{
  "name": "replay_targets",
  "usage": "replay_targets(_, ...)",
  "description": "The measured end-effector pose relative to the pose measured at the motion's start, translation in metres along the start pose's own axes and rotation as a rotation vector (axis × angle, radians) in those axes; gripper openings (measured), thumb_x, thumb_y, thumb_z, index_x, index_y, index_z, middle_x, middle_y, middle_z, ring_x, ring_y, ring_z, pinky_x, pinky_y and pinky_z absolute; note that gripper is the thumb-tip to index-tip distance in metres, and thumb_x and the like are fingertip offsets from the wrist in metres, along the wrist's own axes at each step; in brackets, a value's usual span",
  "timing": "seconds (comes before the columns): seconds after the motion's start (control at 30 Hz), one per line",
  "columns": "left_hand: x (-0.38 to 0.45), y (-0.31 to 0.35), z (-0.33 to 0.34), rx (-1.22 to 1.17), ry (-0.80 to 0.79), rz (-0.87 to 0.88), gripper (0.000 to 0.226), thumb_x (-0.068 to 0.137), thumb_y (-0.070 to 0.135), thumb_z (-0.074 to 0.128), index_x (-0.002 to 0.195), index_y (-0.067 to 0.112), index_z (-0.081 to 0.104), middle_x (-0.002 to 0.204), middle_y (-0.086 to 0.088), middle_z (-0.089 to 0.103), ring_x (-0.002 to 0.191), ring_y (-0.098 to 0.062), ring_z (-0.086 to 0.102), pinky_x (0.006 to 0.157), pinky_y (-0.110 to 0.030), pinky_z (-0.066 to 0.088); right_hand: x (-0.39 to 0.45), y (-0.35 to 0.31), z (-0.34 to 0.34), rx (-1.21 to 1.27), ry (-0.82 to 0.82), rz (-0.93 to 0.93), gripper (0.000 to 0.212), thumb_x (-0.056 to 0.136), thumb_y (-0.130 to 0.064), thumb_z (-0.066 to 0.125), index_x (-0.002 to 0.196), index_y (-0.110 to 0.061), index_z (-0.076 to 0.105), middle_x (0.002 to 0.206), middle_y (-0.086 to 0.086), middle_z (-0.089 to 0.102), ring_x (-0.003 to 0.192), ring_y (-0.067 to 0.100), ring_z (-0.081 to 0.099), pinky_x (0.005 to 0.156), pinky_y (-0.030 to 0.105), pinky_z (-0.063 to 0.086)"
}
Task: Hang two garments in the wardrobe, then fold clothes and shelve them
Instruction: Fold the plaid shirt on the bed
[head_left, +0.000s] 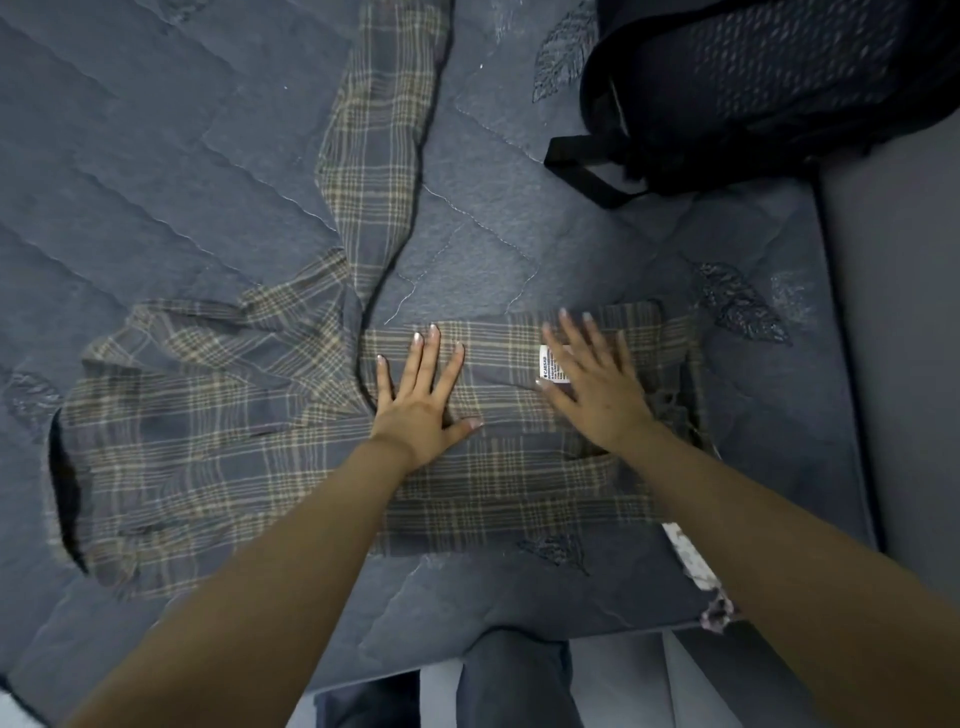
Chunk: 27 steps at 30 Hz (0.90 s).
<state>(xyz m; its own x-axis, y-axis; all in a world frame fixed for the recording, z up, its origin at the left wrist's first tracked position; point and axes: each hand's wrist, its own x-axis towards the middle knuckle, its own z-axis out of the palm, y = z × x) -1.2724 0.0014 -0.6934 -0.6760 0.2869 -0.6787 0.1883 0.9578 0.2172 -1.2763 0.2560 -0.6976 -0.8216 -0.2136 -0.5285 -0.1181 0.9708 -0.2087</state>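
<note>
A grey plaid shirt (208, 447) lies spread on the quilted blue-grey bedspread (156, 156), collar end to the left. One sleeve (374, 156) stretches away toward the top of the view. The shirt's right part is folded over, showing a white care label (551, 365). My left hand (421, 395) rests flat on the folded cloth, fingers straight. My right hand (597, 379) presses flat beside the label, fingers spread and slightly blurred.
A black backpack (753, 88) sits on the bed at the upper right, its strap (587, 171) trailing toward the shirt. The bed's edge (841, 364) runs down the right side, with grey floor beyond. My legs (509, 680) stand at the bed's near edge.
</note>
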Motion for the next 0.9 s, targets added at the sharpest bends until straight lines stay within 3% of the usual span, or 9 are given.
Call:
replay_targets(0.17,0.008,-0.003,0.008,-0.051,0.014,0.025,0.108,0.079,0.082,0.039,0.139,0.038,-0.039,0.14,0.006,-0.056,0.132,-0.017,-0.048,0.102,-0.053,-0.031,-0.028,0.053,0.01,-0.032,0.091,0.268,0.079,0.091,-0.071,0.006,0.152,-0.027,-0.02,0.16,-0.005,-0.022,0.148,0.018,-0.017,0.12,0.047,-0.007)
replay_targets(0.3,-0.001,-0.002,-0.004,-0.181,-0.009,0.082,0.104,0.084,0.068,0.053,0.149,0.037,-0.023,0.149,0.005,-0.045,0.138,-0.016,-0.041,0.107,-0.051,-0.028,-0.026,0.039,0.003,-0.036,0.078,0.337,0.075,0.099,-0.058,0.017,0.154,-0.015,-0.011,0.163,0.004,-0.013,0.15,0.022,-0.01,0.121,0.045,-0.007)
replay_targets(0.37,-0.01,-0.008,-0.019,-0.428,0.075,0.152,0.081,0.09,0.044,0.064,0.154,0.029,0.017,0.162,-0.002,-0.013,0.149,-0.017,-0.012,0.12,-0.045,-0.01,-0.023,0.014,-0.006,-0.005,0.131,0.383,0.069,0.102,-0.042,0.033,0.154,-0.005,0.006,0.163,0.012,0.0,0.15,0.028,-0.001,0.121,0.048,-0.003)
replay_targets(0.43,-0.026,-0.026,-0.043,-0.696,0.296,0.197,0.048,0.091,0.018,0.066,0.137,0.014,0.054,0.154,-0.01,0.034,0.143,-0.02,0.032,0.119,-0.03,0.019,-0.022,-0.023,-0.019,0.131,0.222,0.305,0.057,0.099,-0.023,0.048,0.148,0.0,0.031,0.159,0.019,0.019,0.146,0.036,0.018,0.121,0.049,0.009)
replay_targets(0.53,-0.053,-0.084,-0.076,-0.719,0.67,0.121,0.023,0.088,0.003,0.064,0.111,0.005,0.068,0.119,-0.009,0.063,0.113,-0.021,0.057,0.102,-0.023,0.038,-0.016,-0.097,-0.033,0.374,0.281,0.127,0.029,0.094,-0.009,0.056,0.121,0.002,0.06,0.126,0.022,0.054,0.114,0.039,0.051,0.098,0.044,0.041)
replay_targets(0.6,-0.066,-0.134,-0.093,-0.674,0.773,-0.006,0.019,0.088,0.003,0.062,0.106,0.005,0.069,0.107,-0.007,0.066,0.103,-0.023,0.06,0.095,-0.028,0.043,-0.003,-0.149,-0.035,0.526,0.218,0.112,0.023,0.096,-0.016,0.056,0.112,-0.002,0.065,0.109,0.016,0.061,0.102,0.032,0.055,0.086,0.038,0.044)
replay_targets(0.77,-0.052,-0.241,-0.115,-0.439,0.591,-0.429,0.039,0.093,0.041,0.057,0.123,0.017,0.061,0.127,-0.012,0.06,0.123,-0.033,0.049,0.102,-0.045,0.035,0.043,-0.257,-0.025,1.037,0.122,0.337,0.031,0.093,-0.035,0.062,0.112,-0.011,0.059,0.1,-0.001,0.061,0.092,0.015,0.058,0.078,0.023,0.042)
replay_targets(0.83,-0.043,-0.26,-0.115,-0.372,0.372,-0.451,0.048,0.091,0.056,0.054,0.124,0.022,0.06,0.129,-0.008,0.06,0.126,-0.031,0.047,0.106,-0.047,0.027,0.064,-0.28,-0.02,1.291,0.121,0.481,0.042,0.091,-0.035,0.065,0.122,-0.007,0.058,0.111,0.002,0.065,0.099,0.018,0.061,0.083,0.027,0.048)
replay_targets(0.9,-0.038,-0.271,-0.113,-0.343,0.266,-0.38,0.042,0.092,0.053,0.055,0.114,0.019,0.065,0.122,-0.01,0.063,0.122,-0.03,0.051,0.107,-0.045,0.026,0.076,-0.292,-0.017,1.463,0.216,0.554,0.031,0.093,-0.033,0.064,0.11,-0.008,0.063,0.103,0.002,0.066,0.092,0.015,0.06,0.073,0.021,0.049)
